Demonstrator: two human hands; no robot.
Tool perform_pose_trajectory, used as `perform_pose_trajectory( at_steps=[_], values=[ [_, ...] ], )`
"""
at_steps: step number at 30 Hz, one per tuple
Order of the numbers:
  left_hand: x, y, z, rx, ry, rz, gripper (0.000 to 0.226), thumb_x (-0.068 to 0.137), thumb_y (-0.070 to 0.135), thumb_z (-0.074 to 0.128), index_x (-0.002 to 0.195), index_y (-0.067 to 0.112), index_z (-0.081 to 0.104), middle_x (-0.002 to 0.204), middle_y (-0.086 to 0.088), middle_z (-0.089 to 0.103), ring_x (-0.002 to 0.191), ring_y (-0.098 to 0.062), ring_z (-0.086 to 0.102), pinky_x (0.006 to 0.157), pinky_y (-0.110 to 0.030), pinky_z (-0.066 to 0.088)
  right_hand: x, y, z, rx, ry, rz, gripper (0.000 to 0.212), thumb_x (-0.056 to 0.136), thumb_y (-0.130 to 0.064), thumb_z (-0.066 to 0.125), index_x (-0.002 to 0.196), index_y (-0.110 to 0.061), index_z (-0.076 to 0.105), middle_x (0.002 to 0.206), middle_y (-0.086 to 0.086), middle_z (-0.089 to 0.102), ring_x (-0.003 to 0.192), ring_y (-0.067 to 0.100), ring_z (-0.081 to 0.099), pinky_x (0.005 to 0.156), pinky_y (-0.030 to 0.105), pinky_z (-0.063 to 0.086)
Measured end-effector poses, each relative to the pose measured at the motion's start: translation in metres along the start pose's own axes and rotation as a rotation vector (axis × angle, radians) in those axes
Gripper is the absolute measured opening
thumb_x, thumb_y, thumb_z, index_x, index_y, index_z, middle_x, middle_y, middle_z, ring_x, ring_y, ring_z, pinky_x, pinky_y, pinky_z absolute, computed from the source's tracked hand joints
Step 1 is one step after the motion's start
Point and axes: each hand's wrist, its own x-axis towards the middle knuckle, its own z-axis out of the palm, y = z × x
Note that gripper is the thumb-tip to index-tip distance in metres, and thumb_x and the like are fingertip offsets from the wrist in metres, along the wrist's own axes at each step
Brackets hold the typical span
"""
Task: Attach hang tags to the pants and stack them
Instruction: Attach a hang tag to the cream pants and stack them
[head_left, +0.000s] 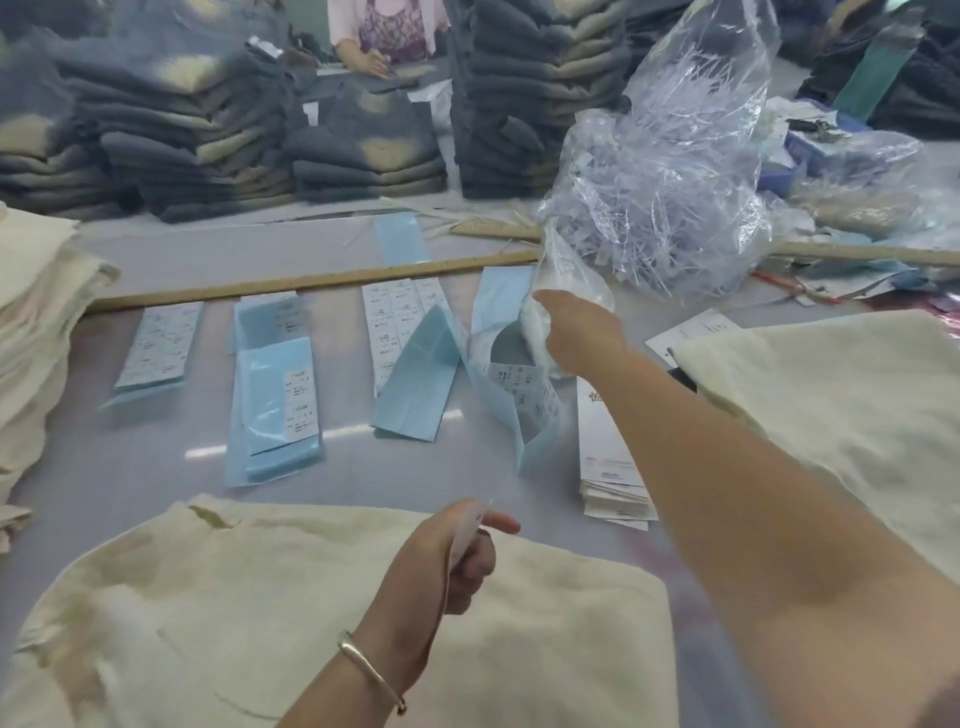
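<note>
Over the grey tabletop, our right hand reaches into the clear plastic bag of fasteners, its fingers hidden, while our left hand pinches a white paper hang tag above cream folded pants.

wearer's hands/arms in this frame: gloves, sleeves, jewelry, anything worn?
No gloves or sleeves: both forearms are bare as far as the frame shows. The left hand has a plain silver-coloured metal bangle at the wrist. The right hand shows nothing worn on hand or wrist. No rings can be made out.
</note>
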Motion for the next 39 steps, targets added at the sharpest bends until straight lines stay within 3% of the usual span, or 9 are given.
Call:
perform_pose_trajectory(
  at_steps=[2,4,9,13,23,27,32,35,39],
  values=[
    [0.01,0.004,0.003,-0.101,-0.095,-0.052,0.055,0.064,0.041,0.064,0.103,0.002,0.064,0.055,-0.001,0.039,0.044,-0.009,0.021,0.038,-0.016,0.012,0.013,0.001,-0.003,-0.28,0.057,0.06,0.04,0.094,-0.011,0.043,0.131,-0.021,0.052,0.111,0.001,0.059,0.1,0.024,0.058,0.076,0.033,0.042],
    [0.022,0.003,0.006,-0.22,-0.107,-0.062,0.063,0.071,0.052,0.069,0.114,0.006,0.064,0.066,-0.005,0.049,0.049,-0.009,0.029,0.04,-0.017,0.016,0.022,0.006,-0.006,-0.429,0.124,0.131,0.023,0.09,-0.007,0.051,0.108,-0.016,0.062,0.074,-0.001,0.046,0.074,0.021,0.051,0.064,0.031,0.036],
    [0.035,-0.009,0.006,-0.379,-0.144,-0.005,0.087,0.048,0.066,0.083,0.12,0.02,0.069,0.095,-0.005,0.059,0.069,-0.01,0.041,0.053,-0.022,0.029,0.042,0.02,-0.001,-0.513,0.04,0.134,0.007,0.091,-0.022,0.062,0.096,-0.017,0.063,0.064,-0.001,0.037,0.071,0.021,0.048,0.06,0.028,0.038],
    [0.038,-0.009,0.003,-0.345,-0.165,-0.005,0.069,0.055,0.049,0.078,0.116,0.018,0.071,0.093,-0.001,0.06,0.067,-0.007,0.042,0.056,-0.023,0.024,0.055,0.023,0.015,-0.485,0.034,0.094,0.03,0.094,-0.049,0.055,0.088,-0.021,0.061,0.065,-0.004,0.043,0.067,0.018,0.049,0.055,0.025,0.034],
    [0.029,-0.001,0.002,-0.31,-0.09,0.015,0.062,0.057,0.045,0.067,0.109,0.012,0.075,0.085,0.0,0.06,0.063,-0.006,0.04,0.052,-0.02,0.024,0.038,0.015,0.001,-0.134,0.278,0.197,0.038,0.101,-0.042,0.043,0.089,-0.018,0.07,0.09,0.002,0.061,0.077,0.021,0.051,0.061,0.028,0.034],
    [0.022,0.001,-0.007,-0.357,-0.073,-0.049,0.047,0.069,0.035,0.063,0.105,0.007,0.075,0.086,-0.009,0.063,0.065,-0.013,0.05,0.055,-0.023,0.038,-0.014,-0.008,-0.037,0.75,0.585,0.032,0.022,0.095,-0.026,0.06,0.087,-0.011,0.074,0.085,0.004,0.063,0.068,0.012,0.052,0.066,0.03,0.041],
    [0.003,0.008,-0.017,-0.391,0.07,0.045,0.037,0.08,0.026,0.053,0.097,0.001,0.075,0.097,-0.027,0.07,0.079,-0.035,0.069,0.086,-0.045,0.055,-0.113,-0.04,-0.052,1.488,0.195,-0.121,0.018,0.093,-0.014,0.06,0.083,-0.008,0.074,0.062,0.003,0.06,0.042,0.01,0.04,0.041,0.017,0.028],
    [-0.018,0.022,-0.026,-0.412,0.106,0.19,0.032,0.088,0.022,0.054,0.1,0.001,0.074,0.109,-0.025,0.069,0.102,-0.038,0.068,0.088,-0.042,0.057,-0.155,-0.054,-0.046,1.567,-0.017,-0.082,0.019,0.083,-0.022,0.062,0.08,-0.01,0.075,0.056,0.001,0.044,0.048,0.011,0.03,0.044,0.019,0.016],
    [-0.053,0.038,-0.032,-0.526,-0.158,0.286,0.039,0.094,0.022,0.049,0.115,-0.007,0.065,0.133,-0.024,0.058,0.126,-0.037,0.054,0.103,-0.049,0.045,-0.202,-0.07,-0.043,1.447,-0.201,-0.137,0.021,0.083,-0.025,0.062,0.081,-0.009,0.076,0.054,-0.002,0.042,0.049,0.011,0.025,0.044,0.018,0.018]
  ],
)
